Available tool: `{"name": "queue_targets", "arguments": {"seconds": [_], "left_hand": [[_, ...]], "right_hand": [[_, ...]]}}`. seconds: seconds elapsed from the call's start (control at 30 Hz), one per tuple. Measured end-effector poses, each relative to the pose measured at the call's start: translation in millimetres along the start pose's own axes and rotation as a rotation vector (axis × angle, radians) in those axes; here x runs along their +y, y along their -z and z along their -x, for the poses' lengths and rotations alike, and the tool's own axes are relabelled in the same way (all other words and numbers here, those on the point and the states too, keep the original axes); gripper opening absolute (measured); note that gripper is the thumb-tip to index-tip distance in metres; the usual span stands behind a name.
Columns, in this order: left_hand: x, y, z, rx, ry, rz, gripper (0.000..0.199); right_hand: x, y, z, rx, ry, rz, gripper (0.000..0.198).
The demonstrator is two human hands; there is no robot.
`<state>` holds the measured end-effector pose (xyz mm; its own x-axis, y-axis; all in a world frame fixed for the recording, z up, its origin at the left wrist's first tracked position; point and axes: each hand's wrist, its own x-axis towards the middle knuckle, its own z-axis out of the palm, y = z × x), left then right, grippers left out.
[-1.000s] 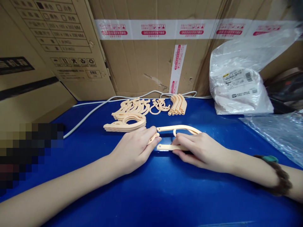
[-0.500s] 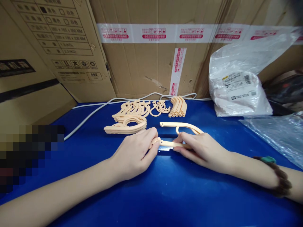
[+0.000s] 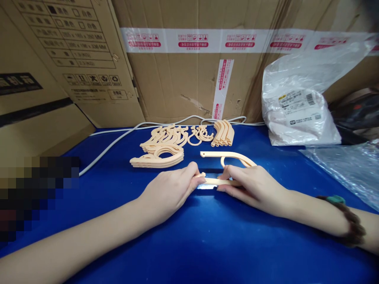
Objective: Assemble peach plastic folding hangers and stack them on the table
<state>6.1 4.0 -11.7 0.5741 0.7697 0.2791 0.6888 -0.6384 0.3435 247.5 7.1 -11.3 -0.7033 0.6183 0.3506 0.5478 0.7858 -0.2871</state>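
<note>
Both the left hand (image 3: 170, 187) and the right hand (image 3: 251, 187) are pinched shut on a thin cream plastic bar (image 3: 212, 182). It sits between them, and its long way runs from left to right, almost level. Its left end meets the left thumb, and its other end is in the right fingers, so neither hand is nearer. A small cream knob (image 3: 202, 175) pokes from the left fingers, just by that left end; I can't tell if they are joined. Behind the right hand, a bent cream arm (image 3: 226, 154) points left. Farther back on the blue surface (image 3: 189, 244) are curved cream pieces (image 3: 161, 161)
</note>
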Motion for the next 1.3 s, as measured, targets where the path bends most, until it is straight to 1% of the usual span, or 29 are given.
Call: {"name": "queue_targets", "arguments": {"seconds": [0.1,0.17,0.27,0.4,0.57,0.7,0.83,1.0,1.13,1.3], "left_hand": [[0.1,0.1,-0.6,0.038,0.039,-0.015,0.036],[0.7,1.0,-1.2,0.037,0.034,-0.026,0.036],[2.7,3.3,-1.5,-0.009,0.0,-0.037,0.034],[4.7,5.7,-1.7,-0.061,-0.031,-0.054,0.032],[3.9,4.9,-2.5,-0.1,-0.058,-0.099,0.031],[3.4,4.0,-2.3,-0.112,-0.089,-0.121,0.033],[3.5,4.0,-2.6,-0.094,-0.081,-0.107,0.037],[3.1,4.7,-2.1,-0.103,-0.05,-0.08,0.038],[3.3,6.5,-1.7,-0.122,-0.019,-0.057,0.036],[2.9,8.8,-3.0,-0.132,-0.014,-0.009,0.036]], "right_hand": [[-0.5,1.0,0.0,0.003,0.014,-0.028,0.011],[-0.9,1.8,0.4,-0.007,0.02,-0.05,0.011],[-1.1,2.4,1.8,-0.009,0.023,-0.048,0.011],[-0.8,2.0,2.9,0.031,0.039,-0.004,0.011],[-0.3,1.2,1.8,0.038,0.048,0.022,0.012],[-0.6,1.2,1.7,0.041,0.051,0.03,0.013],[-1.0,1.8,2.2,0.032,0.052,0.017,0.013],[-0.8,1.9,1.7,0.029,0.038,0.0,0.011],[-0.7,1.0,1.7,0.043,0.038,0.028,0.01],[-1.1,-0.1,3.1,0.054,0.044,0.058,0.013]]}}
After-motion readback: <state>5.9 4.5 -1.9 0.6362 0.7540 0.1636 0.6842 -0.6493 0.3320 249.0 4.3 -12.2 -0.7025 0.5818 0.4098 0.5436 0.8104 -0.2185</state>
